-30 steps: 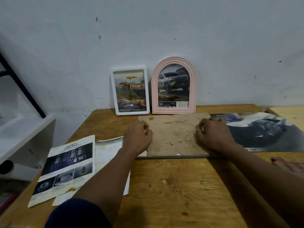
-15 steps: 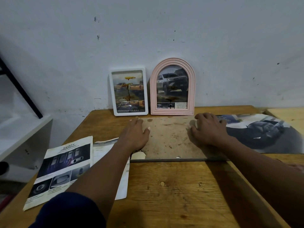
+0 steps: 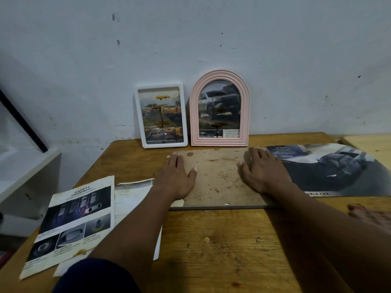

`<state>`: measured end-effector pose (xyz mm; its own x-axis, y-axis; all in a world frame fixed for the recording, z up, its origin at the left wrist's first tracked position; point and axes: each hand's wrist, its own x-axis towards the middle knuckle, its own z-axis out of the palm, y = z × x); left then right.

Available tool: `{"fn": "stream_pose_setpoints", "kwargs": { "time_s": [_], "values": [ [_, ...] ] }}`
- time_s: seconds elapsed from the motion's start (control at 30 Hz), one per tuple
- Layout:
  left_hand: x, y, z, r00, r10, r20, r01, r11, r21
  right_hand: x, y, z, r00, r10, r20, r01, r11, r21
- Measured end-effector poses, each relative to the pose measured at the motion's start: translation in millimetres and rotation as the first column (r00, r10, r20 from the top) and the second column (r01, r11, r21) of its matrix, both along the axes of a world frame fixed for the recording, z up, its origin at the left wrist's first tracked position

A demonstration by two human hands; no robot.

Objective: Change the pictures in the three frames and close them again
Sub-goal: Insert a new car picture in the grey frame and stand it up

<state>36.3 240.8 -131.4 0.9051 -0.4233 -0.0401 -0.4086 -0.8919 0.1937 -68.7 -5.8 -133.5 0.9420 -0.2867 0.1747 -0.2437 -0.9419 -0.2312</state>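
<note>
A third frame lies face down in the middle of the table, showing its brown backing board point(image 3: 215, 176). My left hand point(image 3: 176, 178) lies flat on the board's left edge, fingers spread. My right hand point(image 3: 264, 170) presses flat on its right side. A white rectangular frame point(image 3: 161, 116) and a pink arched frame point(image 3: 220, 108) stand against the wall behind, each holding a truck picture.
A large dark car poster point(image 3: 336, 170) lies right of the board. A SAFETY leaflet point(image 3: 69, 223) and a white sheet point(image 3: 131, 193) lie at the left. The wooden table point(image 3: 222, 250) ends at left beside a white shelf point(image 3: 25, 176). Someone's toes point(image 3: 368, 214) show at the right.
Both hands have opened from curled fists at the board's near corners and slid farther up the board, now lying flat with fingers spread.
</note>
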Motion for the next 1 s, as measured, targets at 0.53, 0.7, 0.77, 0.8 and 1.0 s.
{"fn": "stream_pose_setpoints", "kwargs": {
  "time_s": [0.53, 0.7, 0.77, 0.8, 1.0],
  "values": [
    [-2.5, 16.6, 25.7, 0.987, 0.040, -0.154, -0.091, 0.937, -0.338, -24.7, -31.8, 18.8, 0.942, -0.305, 0.144, 0.275, 0.942, 0.193],
    [-16.2, 20.8, 16.2, 0.999, 0.027, -0.022, -0.032, 0.966, -0.257, -37.5, -20.1, 9.1, 0.947, -0.316, 0.059, 0.305, 0.940, 0.151],
    [-20.7, 18.6, 18.0, 0.999, 0.031, -0.037, -0.040, 0.960, -0.278, -36.8, -13.8, 5.2, 0.944, -0.320, 0.082, 0.308, 0.942, 0.136],
    [-20.4, 18.0, 17.8, 0.998, 0.037, -0.055, -0.052, 0.954, -0.296, -36.8, -12.5, 4.1, 0.942, -0.322, 0.091, 0.309, 0.942, 0.134],
    [-13.1, 9.5, 19.4, 0.990, 0.052, -0.134, -0.088, 0.956, -0.280, -39.4, -12.9, 7.4, 0.939, -0.319, 0.129, 0.280, 0.926, 0.253]
  ]
}}
